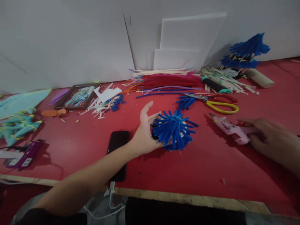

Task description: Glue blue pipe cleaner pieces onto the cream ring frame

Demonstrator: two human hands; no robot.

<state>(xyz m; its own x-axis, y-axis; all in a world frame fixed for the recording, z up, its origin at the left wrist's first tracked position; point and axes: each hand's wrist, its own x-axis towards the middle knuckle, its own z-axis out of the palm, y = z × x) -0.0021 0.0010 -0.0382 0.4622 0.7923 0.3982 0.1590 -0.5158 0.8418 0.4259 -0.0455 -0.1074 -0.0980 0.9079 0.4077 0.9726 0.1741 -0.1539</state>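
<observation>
My left hand (144, 134) is wrapped around the side of a craft piece (174, 128) topped with spread blue pipe cleaners. One finger of that hand sticks up, and the others are partly hidden behind the craft. Over on the right, my right hand (272, 139), slightly blurred, grips the handle of a pink glue gun (234, 131). The gun's nozzle points left and away from me, apart from the craft. Just beyond it lie scissors (221, 105) with yellow and red handles. Cut blue pipe cleaners (186, 101) lie behind the craft.
A black phone (118, 156) with a cable lies by my left forearm. At the back are pipe cleaners (164, 80), sticks (220, 78), a cardboard tube (260, 78) and a blue roofed craft (248, 51). Leftward are a brown tray (61, 104) and a purple glue gun (29, 153).
</observation>
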